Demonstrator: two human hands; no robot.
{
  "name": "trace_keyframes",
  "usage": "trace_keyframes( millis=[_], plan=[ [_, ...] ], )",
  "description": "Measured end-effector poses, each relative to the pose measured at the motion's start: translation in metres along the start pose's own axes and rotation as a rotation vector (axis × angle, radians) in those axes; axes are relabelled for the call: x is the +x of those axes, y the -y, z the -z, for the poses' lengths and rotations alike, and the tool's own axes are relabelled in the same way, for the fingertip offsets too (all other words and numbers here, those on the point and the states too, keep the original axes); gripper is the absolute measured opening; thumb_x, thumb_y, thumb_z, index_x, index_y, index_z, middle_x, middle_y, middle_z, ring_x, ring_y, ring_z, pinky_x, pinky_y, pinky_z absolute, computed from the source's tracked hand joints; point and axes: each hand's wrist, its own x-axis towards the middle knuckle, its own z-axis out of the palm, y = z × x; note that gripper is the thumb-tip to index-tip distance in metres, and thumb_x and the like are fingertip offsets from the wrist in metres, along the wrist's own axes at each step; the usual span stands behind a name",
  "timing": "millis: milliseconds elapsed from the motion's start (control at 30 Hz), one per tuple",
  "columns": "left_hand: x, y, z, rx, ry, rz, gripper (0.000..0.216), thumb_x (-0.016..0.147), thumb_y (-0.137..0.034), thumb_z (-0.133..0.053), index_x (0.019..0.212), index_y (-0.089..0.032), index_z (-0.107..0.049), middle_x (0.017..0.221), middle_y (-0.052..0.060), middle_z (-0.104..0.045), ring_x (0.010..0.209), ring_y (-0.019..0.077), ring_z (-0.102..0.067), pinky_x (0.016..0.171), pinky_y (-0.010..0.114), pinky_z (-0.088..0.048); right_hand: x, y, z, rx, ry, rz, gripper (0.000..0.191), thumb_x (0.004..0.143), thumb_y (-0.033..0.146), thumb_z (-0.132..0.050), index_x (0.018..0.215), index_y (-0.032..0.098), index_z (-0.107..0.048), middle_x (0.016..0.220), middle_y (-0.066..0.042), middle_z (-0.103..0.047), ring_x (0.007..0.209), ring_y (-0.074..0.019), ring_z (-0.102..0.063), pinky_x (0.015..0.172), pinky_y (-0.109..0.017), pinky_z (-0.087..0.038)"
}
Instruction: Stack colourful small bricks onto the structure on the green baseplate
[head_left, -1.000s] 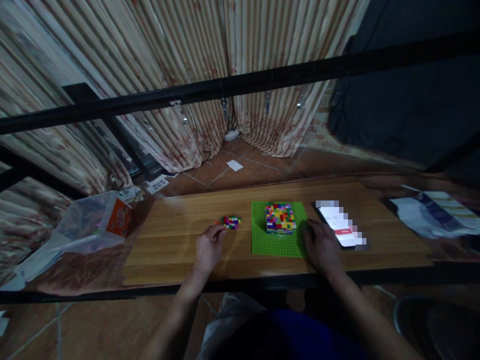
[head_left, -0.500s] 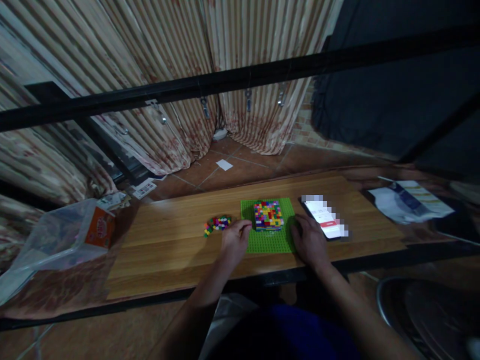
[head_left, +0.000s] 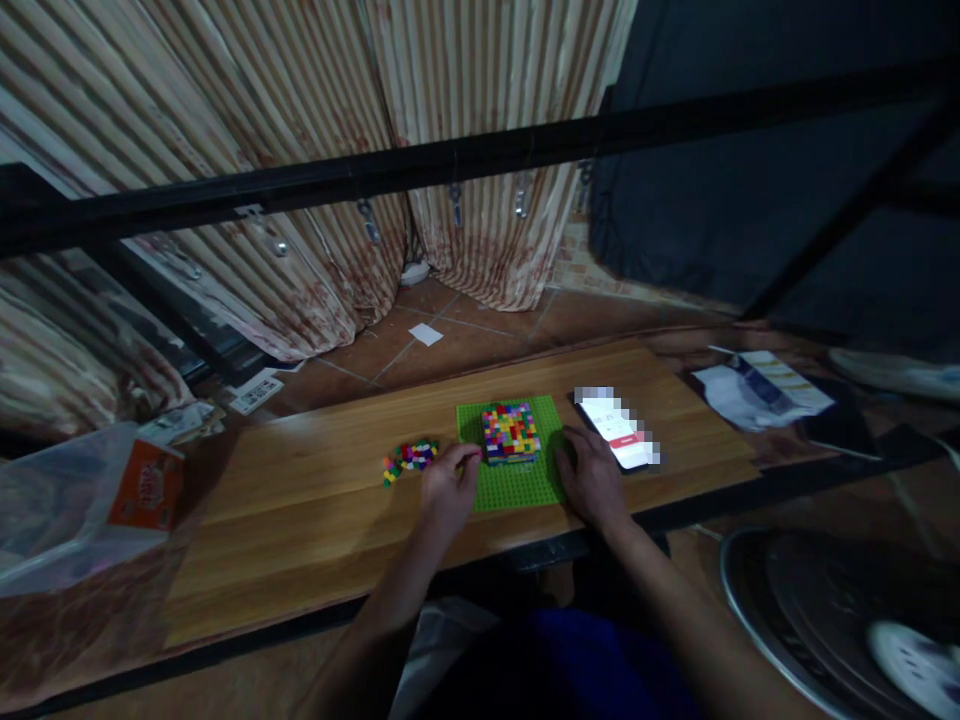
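Note:
A green baseplate (head_left: 525,485) lies on the wooden table (head_left: 300,520) and carries a square block of many-coloured small bricks (head_left: 510,432). My left hand (head_left: 446,490) rests at the baseplate's left edge, fingertips pinched together near the block; whether a brick is between them is too small to see. My right hand (head_left: 589,480) lies curled on the baseplate's right edge, pressing on it. A small pile of loose coloured bricks (head_left: 409,458) sits on the table left of my left hand.
A lit phone (head_left: 619,432) lies right of the baseplate. A clear plastic bag with an orange label (head_left: 97,495) sits at the table's left end. Papers (head_left: 757,385) lie at the right end. A black bar (head_left: 480,160) crosses above. A round fan guard (head_left: 840,620) stands lower right.
My left hand has moved right from the loose brick pile to the baseplate's left edge. My right hand stays on the baseplate. The camera view has swung to the right.

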Motion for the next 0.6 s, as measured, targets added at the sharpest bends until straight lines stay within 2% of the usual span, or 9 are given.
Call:
trace_keyframes(
  millis=[100, 233, 600],
  plan=[
    [-0.003, 0.004, 0.004, 0.006, -0.004, 0.008, 0.015, 0.088, -0.026, -0.057, 0.089, -0.023, -0.072, 0.083, 0.0, -0.074, 0.075, 0.0143, -0.069, 0.072, 0.024, -0.055, 0.001, 0.004, 0.002, 0.005, 0.0, -0.01, 0.033, 0.094, 0.03, -0.047, 0.118, 0.014, -0.062, 0.122, -0.016, -0.063, 0.116, -0.0284, -0.054, 0.102, -0.046, -0.046],
    [-0.01, 0.01, 0.011, 0.057, 0.002, -0.057, 0.016, 0.089, -0.026, -0.054, 0.087, -0.022, -0.07, 0.08, 0.001, -0.072, 0.073, 0.0144, -0.068, 0.069, 0.024, -0.054, 0.002, 0.007, 0.003, -0.004, 0.02, -0.029, 0.032, 0.093, 0.028, -0.048, 0.118, 0.013, -0.062, 0.122, -0.015, -0.063, 0.117, -0.0285, -0.054, 0.104, -0.046, -0.045],
    [-0.024, 0.022, 0.017, 0.212, 0.039, -0.18, 0.02, 0.093, -0.021, -0.049, 0.097, -0.021, -0.068, 0.093, 0.005, -0.072, 0.085, 0.0169, -0.069, 0.075, 0.027, -0.056, 0.003, 0.009, 0.003, 0.015, 0.006, -0.028, 0.03, 0.093, 0.027, -0.048, 0.118, 0.016, -0.062, 0.122, -0.014, -0.063, 0.118, -0.0281, -0.055, 0.103, -0.046, -0.046]
  ],
)
